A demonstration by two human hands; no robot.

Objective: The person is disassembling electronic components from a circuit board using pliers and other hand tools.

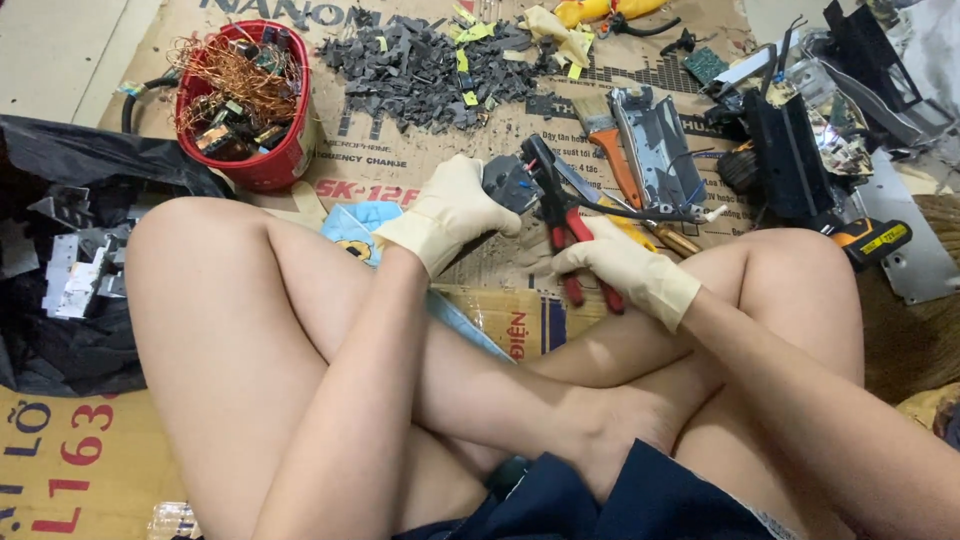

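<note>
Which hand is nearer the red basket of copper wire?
Left. The left hand holds a dark part just right of the red basket; the right hand, gripping red-handled pliers, is farther right.

Even, fairly bright indoor light is falling from above; no hard shadows are forming, only soft ones under the legs and beside the round red plastic bucket of copper wire. The crumpled black plastic bag at left is losing detail in darkness. Mild glare is showing on the bent silvery metal plate. Focus is holding centrally; edges are softening and bending slightly.
</note>
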